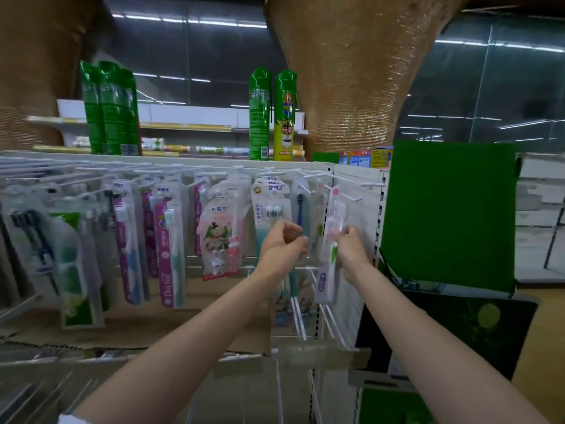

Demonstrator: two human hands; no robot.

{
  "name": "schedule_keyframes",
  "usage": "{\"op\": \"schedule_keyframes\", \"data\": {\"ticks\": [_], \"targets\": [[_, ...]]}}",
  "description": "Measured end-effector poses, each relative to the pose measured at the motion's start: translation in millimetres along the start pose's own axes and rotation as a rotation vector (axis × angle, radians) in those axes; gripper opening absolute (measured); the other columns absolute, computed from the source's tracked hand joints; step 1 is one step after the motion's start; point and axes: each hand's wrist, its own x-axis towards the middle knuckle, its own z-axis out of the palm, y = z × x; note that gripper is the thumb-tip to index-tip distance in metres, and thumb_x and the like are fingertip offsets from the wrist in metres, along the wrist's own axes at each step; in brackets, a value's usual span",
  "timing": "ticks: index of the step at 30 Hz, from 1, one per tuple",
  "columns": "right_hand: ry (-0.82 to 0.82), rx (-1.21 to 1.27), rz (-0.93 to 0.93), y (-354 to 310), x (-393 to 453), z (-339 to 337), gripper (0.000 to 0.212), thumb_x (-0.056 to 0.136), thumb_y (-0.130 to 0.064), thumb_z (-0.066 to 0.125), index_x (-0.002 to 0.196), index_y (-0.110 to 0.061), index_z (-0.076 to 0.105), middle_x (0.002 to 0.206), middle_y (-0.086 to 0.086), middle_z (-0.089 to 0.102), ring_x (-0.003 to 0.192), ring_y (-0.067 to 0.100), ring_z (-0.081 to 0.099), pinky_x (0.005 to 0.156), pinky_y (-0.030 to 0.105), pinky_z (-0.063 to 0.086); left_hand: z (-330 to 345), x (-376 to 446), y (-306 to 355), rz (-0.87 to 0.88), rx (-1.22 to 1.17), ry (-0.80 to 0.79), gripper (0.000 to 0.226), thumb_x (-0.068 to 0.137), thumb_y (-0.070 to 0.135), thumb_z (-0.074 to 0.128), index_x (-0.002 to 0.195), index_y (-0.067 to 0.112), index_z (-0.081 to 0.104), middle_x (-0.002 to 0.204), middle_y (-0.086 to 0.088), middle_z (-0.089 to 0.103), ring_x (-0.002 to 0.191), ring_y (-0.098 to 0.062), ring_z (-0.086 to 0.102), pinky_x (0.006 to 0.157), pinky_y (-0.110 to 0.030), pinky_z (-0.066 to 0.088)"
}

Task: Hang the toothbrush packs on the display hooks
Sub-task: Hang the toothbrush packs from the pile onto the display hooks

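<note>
A white pegboard display carries rows of white hooks (351, 195) with several toothbrush packs hanging from them. My right hand (348, 249) grips a clear pack with a white and green toothbrush (330, 246); the pack's pink top sits at a hook near the right end of the row. My left hand (282, 244) is raised just left of it, fingers curled, in front of a teal pack (270, 209) that hangs from its hook. Whether the left hand holds anything is not visible. Purple packs (168, 249) and a cartoon pack (218, 237) hang farther left.
Green spray cans (260, 114) and a yellow can (284, 117) stand on the shelf above. A green panel (449, 215) juts out at the right of the display. More white hooks (299, 319) stick out below the hands. Flattened cardboard (122, 328) lies on the lower shelf.
</note>
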Motion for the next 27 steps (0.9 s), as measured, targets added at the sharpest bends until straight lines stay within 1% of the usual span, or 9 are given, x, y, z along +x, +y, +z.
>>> {"op": "schedule_keyframes", "data": {"ticks": [4, 6, 8, 11, 13, 15, 17, 20, 27], "targets": [[0.001, -0.159, -0.019, 2, 1, 1, 0.021, 0.100, -0.023, 0.037, 0.115, -0.009, 0.042, 0.101, 0.009, 0.053, 0.090, 0.024, 0.051, 0.082, 0.038, 0.043, -7, -3, -3, -0.006, 0.010, -0.006, 0.011, 0.091, 0.008, 0.055, 0.090, 0.018, 0.052, 0.085, 0.000, 0.060, 0.068, -0.013, 0.062, 0.066, -0.028, 0.053], [-0.004, -0.276, -0.010, 3, -1, 2, 0.034, 0.100, -0.028, 0.036, 0.125, -0.006, 0.039, 0.119, 0.015, 0.051, 0.104, 0.029, 0.052, 0.087, 0.038, 0.043, -11, -5, -3, 0.004, 0.028, -0.003, 0.012, 0.092, 0.008, 0.054, 0.088, 0.019, 0.052, 0.085, -0.001, 0.061, 0.066, -0.011, 0.062, 0.063, -0.025, 0.052], [-0.002, -0.391, -0.009, 5, -5, 4, 0.049, 0.099, -0.030, 0.040, 0.139, -0.003, 0.029, 0.139, 0.019, 0.040, 0.124, 0.034, 0.044, 0.102, 0.044, 0.039, -15, -8, -3, 0.018, 0.037, -0.003, 0.013, 0.092, 0.008, 0.054, 0.085, 0.020, 0.053, 0.085, -0.001, 0.061, 0.065, -0.010, 0.061, 0.059, -0.021, 0.048], [-0.006, -0.489, -0.104, 5, -19, 7, 0.059, 0.097, -0.026, 0.047, 0.146, -0.005, 0.021, 0.148, 0.016, 0.027, 0.134, 0.032, 0.034, 0.110, 0.044, 0.033, -22, -12, -4, 0.019, 0.030, -0.001, 0.014, 0.093, 0.009, 0.053, 0.083, 0.018, 0.053, 0.082, -0.003, 0.062, 0.064, -0.010, 0.060, 0.054, -0.018, 0.045], [-0.021, -0.460, -0.220, 0, -32, 9, 0.049, 0.095, -0.022, 0.052, 0.138, -0.007, 0.035, 0.141, 0.011, 0.036, 0.126, 0.025, 0.044, 0.102, 0.034, 0.039, -27, -15, -5, 0.016, 0.046, 0.013, 0.013, 0.092, 0.009, 0.054, 0.082, 0.018, 0.053, 0.081, -0.003, 0.063, 0.063, -0.010, 0.060, 0.053, -0.018, 0.044], [-0.090, -0.364, -0.332, -8, -47, 13, 0.025, 0.094, -0.017, 0.054, 0.118, -0.010, 0.052, 0.117, 0.006, 0.055, 0.103, 0.019, 0.058, 0.084, 0.027, 0.046, -33, -17, -7, 0.015, 0.052, 0.029, 0.014, 0.091, 0.009, 0.055, 0.082, 0.018, 0.053, 0.082, -0.004, 0.063, 0.065, -0.012, 0.060, 0.053, -0.018, 0.045], [-0.185, -0.271, -0.380, -15, -61, 21, 0.004, 0.094, -0.012, 0.053, 0.097, -0.013, 0.055, 0.089, 0.004, 0.063, 0.075, 0.016, 0.063, 0.068, 0.026, 0.049, -42, -20, -8, 0.013, 0.064, 0.049, 0.015, 0.091, 0.008, 0.055, 0.081, 0.018, 0.053, 0.080, -0.004, 0.062, 0.065, -0.013, 0.059, 0.051, -0.016, 0.044], [-0.253, -0.276, -0.432, -25, -78, 40, 0.018, 0.093, -0.010, 0.054, 0.078, -0.020, 0.053, 0.067, 0.000, 0.062, 0.047, 0.005, 0.055, 0.051, 0.020, 0.045, -60, -26, -6, 0.021, 0.058, 0.074, 0.016, 0.090, 0.006, 0.055, 0.079, 0.017, 0.051, 0.077, -0.003, 0.060, 0.059, -0.010, 0.056, 0.049, -0.018, 0.043], [-0.332, -0.309, -0.470, -37, -118, 106, 0.023, 0.091, -0.012, 0.056, 0.073, -0.025, 0.053, 0.061, 0.000, 0.063, 0.048, 0.007, 0.055, 0.049, 0.021, 0.046, -140, -47, -6, 0.037, 0.087, 0.164, 0.017, 0.090, 0.004, 0.056, 0.079, 0.018, 0.052, 0.074, -0.003, 0.061, 0.057, -0.010, 0.055, 0.047, -0.018, 0.046]]}}
